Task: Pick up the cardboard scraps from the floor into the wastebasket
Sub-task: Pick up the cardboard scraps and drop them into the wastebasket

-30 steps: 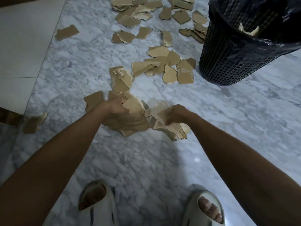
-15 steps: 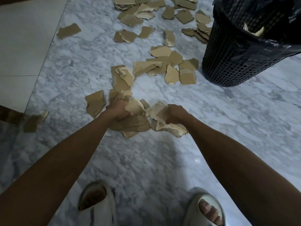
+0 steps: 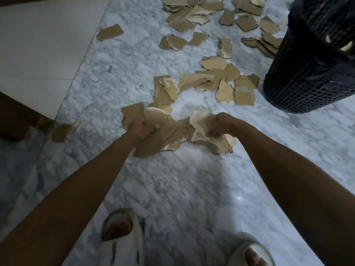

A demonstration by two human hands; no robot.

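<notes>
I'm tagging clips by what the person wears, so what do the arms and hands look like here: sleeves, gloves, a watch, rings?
Both forearms are bare as far as the frame shows, with no sleeve in view. The left hand and right hand wear no gloves. No watch or bracelet shows at either wrist. Rings cannot be judged, since the fingers are curled and dimly lit.

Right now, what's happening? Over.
Left hand and right hand both clutching bunched cardboard scraps. Many scraps on floor. Wastebasket right, path clear.

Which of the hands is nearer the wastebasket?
Right. The right hand grips scraps below-left of the wastebasket; the left hand clutches scraps farther left, across the pile.
</notes>
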